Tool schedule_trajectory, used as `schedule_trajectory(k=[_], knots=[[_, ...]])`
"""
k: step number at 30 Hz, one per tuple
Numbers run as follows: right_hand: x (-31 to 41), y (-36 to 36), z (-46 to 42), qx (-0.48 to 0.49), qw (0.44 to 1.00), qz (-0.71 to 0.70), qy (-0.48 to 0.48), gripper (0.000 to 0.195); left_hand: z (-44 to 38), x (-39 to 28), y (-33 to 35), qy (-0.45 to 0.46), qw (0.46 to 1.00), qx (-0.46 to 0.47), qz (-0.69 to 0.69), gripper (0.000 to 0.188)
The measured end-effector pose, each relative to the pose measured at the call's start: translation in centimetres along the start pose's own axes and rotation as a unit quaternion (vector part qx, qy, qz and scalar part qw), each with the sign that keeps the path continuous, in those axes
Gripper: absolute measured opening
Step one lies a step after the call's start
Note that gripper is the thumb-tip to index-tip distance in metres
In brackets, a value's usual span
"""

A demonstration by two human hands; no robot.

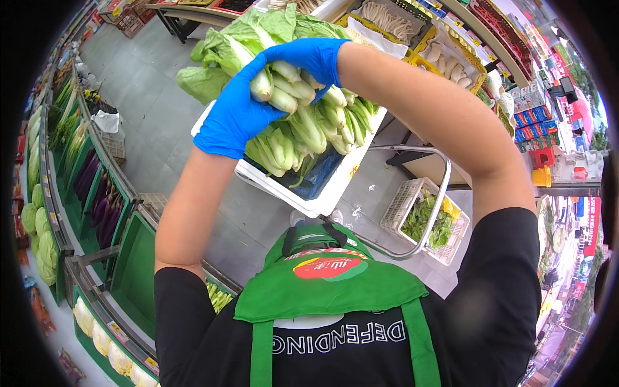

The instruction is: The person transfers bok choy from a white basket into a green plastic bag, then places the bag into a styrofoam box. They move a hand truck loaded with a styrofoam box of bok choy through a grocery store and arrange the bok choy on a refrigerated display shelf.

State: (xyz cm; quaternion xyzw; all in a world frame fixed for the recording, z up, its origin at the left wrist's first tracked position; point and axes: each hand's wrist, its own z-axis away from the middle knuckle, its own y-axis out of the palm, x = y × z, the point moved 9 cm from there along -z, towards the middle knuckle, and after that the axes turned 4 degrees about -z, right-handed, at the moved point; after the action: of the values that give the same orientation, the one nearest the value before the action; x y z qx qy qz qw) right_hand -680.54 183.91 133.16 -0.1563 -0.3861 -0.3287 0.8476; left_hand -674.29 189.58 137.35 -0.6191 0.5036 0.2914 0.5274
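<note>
Blue gloves cover both hands. My left hand [237, 106] and my right hand [314, 58] close around a bunch of leafy greens [285, 92] with pale, thick stems, one from each side; which arm is which I judge from the picture's left and right. The stem ends point toward me and the broad leaves spread away. Under and beside the bunch, more green-stemmed vegetables [309, 130] lie piled in a white plastic tub [314, 208] with dark blue plastic inside. Palms and some fingertips are hidden behind the stems.
A metal cart handle [447, 179] curves at the right, near a white crate [394, 208] of loose leaves on the floor. Green shelf bins [130, 271] with eggplants [104, 208] and cabbages [46, 242] line the left. Mushrooms [387, 22] fill yellow crates [478, 80] at upper right.
</note>
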Motion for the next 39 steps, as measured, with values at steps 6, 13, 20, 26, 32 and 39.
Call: schedule_trajectory(k=[6, 13, 20, 26, 32, 39], knots=[[2.3, 0.7, 2.1, -0.014, 0.997, -0.026, -0.069, 0.039, 0.4, 1.2, 0.0, -0.095, 0.931, 0.009, 0.353, 0.047], [3.0, 1.9, 3.1, -0.004, 0.994, -0.01, -0.11, 0.04, 2.5, -1.6, -1.3, -0.102, 0.955, -0.035, 0.275, 0.056], [0.3, 4.8, 7.5, -0.016, 0.984, 0.044, -0.17, 0.047, 8.5, -1.1, 1.0, -0.267, 0.806, -0.071, 0.523, 0.051], [-7.7, 5.9, -0.2, 0.042, 0.975, -0.21, -0.056, 0.035, 10.1, 5.2, 3.6, -0.339, 0.748, -0.076, 0.566, 0.052], [-9.9, 7.3, -1.2, 0.019, 0.974, -0.224, 0.007, 0.033, 10.1, 5.4, 2.1, -0.253, 0.856, -0.079, 0.444, 0.053], [-4.9, 8.0, 4.3, 0.0, 0.965, -0.245, -0.09, 0.038, 11.1, 3.2, 1.5, -0.301, 0.751, -0.117, 0.575, 0.039]])
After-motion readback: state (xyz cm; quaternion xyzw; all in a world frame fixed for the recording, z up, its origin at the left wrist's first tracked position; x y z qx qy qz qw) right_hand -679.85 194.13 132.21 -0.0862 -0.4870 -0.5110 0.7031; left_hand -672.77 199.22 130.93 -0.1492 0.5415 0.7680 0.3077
